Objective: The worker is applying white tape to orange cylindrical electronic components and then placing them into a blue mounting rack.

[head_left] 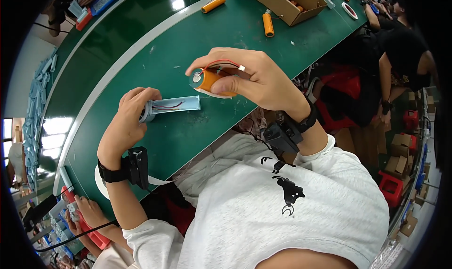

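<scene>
My right hand [256, 78] is closed around an orange cylindrical battery cell [205, 82] and holds it above the green bench. Red and black wires with a small white connector [241, 67] run from the cell's end back over my fingers. A white strip shows along its underside. My left hand [128, 113] grips the round end of a light blue housing [181, 104], whose long open trough points toward the cell. Thin dark and red wires lie inside that trough. The cell and the housing are apart.
On the green bench [165, 57] lie one orange cell [213, 5] and another orange cell [268, 24] beside a cardboard box [287, 3]. A white ring [349, 10] is at the far right. Co-workers' hands [92, 212] show at lower left; a red stool [391, 188] stands right.
</scene>
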`<act>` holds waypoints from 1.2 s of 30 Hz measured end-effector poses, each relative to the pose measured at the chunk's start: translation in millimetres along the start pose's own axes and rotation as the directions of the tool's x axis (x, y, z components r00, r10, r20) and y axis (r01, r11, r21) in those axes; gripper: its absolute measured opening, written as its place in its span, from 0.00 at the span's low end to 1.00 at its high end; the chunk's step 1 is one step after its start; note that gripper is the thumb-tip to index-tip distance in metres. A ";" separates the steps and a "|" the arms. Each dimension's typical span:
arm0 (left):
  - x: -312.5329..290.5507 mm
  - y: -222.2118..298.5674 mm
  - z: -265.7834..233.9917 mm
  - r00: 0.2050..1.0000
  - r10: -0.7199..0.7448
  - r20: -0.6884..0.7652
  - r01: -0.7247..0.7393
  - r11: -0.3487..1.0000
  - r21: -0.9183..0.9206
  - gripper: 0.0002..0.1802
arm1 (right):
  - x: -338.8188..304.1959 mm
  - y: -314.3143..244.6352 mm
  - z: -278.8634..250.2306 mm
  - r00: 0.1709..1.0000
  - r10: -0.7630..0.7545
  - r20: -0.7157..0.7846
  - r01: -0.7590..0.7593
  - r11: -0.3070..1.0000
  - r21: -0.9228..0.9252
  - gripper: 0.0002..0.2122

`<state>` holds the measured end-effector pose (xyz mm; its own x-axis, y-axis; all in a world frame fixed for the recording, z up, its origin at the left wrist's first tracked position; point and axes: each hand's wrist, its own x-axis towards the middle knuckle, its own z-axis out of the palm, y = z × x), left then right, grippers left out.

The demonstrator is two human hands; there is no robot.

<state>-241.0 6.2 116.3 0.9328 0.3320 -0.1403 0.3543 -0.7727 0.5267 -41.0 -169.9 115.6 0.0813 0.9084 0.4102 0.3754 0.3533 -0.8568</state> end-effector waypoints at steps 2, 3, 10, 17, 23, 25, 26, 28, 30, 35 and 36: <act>-0.3 -0.2 4.8 0.998 0.069 -0.003 -0.068 0.995 0.076 0.29 | 0.3 0.7 5.4 0.998 0.015 -0.055 -0.012 0.999 0.048 0.12; -0.5 -2.0 7.4 0.995 0.101 -0.027 -0.098 0.991 0.094 0.28 | 1.8 3.6 7.0 0.998 0.016 -0.057 -0.013 0.998 0.056 0.12; 1.3 -1.7 15.4 0.973 0.222 -0.069 -0.196 0.943 0.268 0.19 | 34.5 26.1 16.6 0.980 -0.194 0.051 0.194 0.981 -0.008 0.11; 4.3 8.8 24.0 0.970 0.228 -0.087 -0.178 0.905 0.387 0.11 | 41.7 43.8 22.3 0.945 -0.164 0.283 0.218 0.961 -0.170 0.09; 5.3 -8.3 37.0 0.932 0.313 -0.181 -0.199 0.862 0.465 0.09 | 36.2 43.3 22.4 0.943 -0.225 0.247 0.280 0.935 -0.219 0.08; 6.2 -5.8 40.8 0.935 0.316 -0.160 -0.160 0.780 0.605 0.08 | 32.4 43.1 23.0 0.952 -0.292 0.088 0.304 0.930 -0.207 0.08; 7.0 -5.1 40.9 0.936 0.312 -0.163 -0.157 0.784 0.601 0.08 | 30.7 43.1 23.6 0.946 -0.324 0.008 0.319 0.926 -0.200 0.08; 10.6 -3.1 37.4 0.943 0.267 -0.197 -0.171 0.900 0.401 0.08 | 21.7 44.7 24.7 0.951 -0.311 0.005 0.301 0.918 -0.259 0.08; 10.4 -3.2 34.2 0.947 0.243 -0.208 -0.178 0.941 0.287 0.07 | 13.4 46.6 24.8 0.957 -0.288 -0.017 0.260 0.887 -0.381 0.09; 2.4 -7.7 38.6 0.889 0.152 -0.431 -0.090 0.983 0.161 0.06 | 20.7 44.9 22.5 0.970 -0.241 -0.007 0.225 0.915 -0.335 0.08; 1.5 -6.9 43.5 0.879 0.163 -0.449 -0.076 0.976 0.206 0.06 | 23.9 43.4 25.1 0.966 -0.257 0.023 0.250 0.909 -0.332 0.08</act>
<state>-239.2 -11.5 76.1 0.8475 0.4087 0.3387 0.2886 -0.8903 0.3522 -46.0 -127.2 80.3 -0.0395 0.7917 0.6096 0.6687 0.4743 -0.5726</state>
